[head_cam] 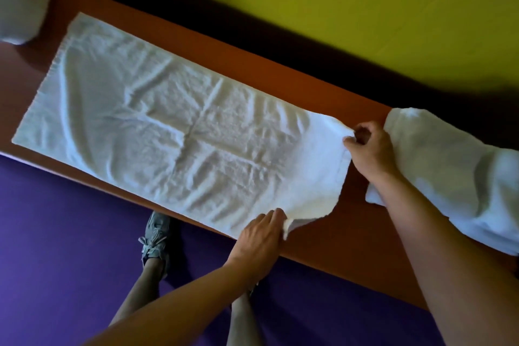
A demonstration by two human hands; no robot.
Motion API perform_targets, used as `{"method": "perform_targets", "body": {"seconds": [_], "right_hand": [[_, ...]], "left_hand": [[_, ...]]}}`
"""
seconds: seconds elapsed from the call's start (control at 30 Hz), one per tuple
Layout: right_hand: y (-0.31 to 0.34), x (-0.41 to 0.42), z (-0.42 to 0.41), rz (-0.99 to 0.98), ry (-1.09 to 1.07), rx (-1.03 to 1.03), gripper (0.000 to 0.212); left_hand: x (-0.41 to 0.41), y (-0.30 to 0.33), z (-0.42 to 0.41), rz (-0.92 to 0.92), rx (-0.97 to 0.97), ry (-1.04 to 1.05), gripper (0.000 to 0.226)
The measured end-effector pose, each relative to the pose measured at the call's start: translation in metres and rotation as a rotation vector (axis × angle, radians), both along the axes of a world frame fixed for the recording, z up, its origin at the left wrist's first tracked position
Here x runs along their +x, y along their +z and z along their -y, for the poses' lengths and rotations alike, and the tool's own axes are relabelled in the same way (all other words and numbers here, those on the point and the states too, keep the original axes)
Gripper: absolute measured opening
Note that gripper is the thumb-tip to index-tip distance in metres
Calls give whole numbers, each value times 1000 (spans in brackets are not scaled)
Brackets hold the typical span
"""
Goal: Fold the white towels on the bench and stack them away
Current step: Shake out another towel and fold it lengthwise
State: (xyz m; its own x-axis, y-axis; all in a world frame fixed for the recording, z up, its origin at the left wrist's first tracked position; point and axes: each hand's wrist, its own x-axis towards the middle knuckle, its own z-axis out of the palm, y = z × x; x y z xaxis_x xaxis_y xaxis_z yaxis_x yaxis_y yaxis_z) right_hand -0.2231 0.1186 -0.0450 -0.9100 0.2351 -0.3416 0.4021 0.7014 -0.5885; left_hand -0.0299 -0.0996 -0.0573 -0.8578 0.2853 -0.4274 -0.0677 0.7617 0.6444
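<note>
Both bare arms stretched forward, hands pinching cloth corners.

Left hand (261, 229) low at about 6 o'clock, back up, knuckles toward 1 o'clock, fingers held together with tips curled onto the near corner of the towel (174, 135). Left forearm running back toward 7 o'clock. Right hand (368, 146) out at about 3 o'clock, thumb and curled fingers nipping the far corner at that same end, wrist bent, forearm sloping back toward 5 o'clock. Two bare legs and a grey shoe (156, 236) below at 6 o'clock.
</note>
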Motion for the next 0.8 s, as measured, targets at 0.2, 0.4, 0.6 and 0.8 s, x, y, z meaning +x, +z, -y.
{"method": "perform_targets", "body": {"seconds": [0.2, 0.4, 0.6, 0.8], "right_hand": [[44, -22, 46, -102, -114, -269, 33], [70, -65, 147, -193, -94, -379, 13], [80, -102, 259, -130, 124, -253, 18], [83, -129, 367, -233, 188, -192, 12]], "left_hand": [[-8, 59, 33, 120, 250, 469, 37], [-28, 99, 97, -9, 355, 752, 37], [-39, 116, 195, -123, 314, 911, 35], [-46, 110, 288, -109, 287, 1025, 49]]}}
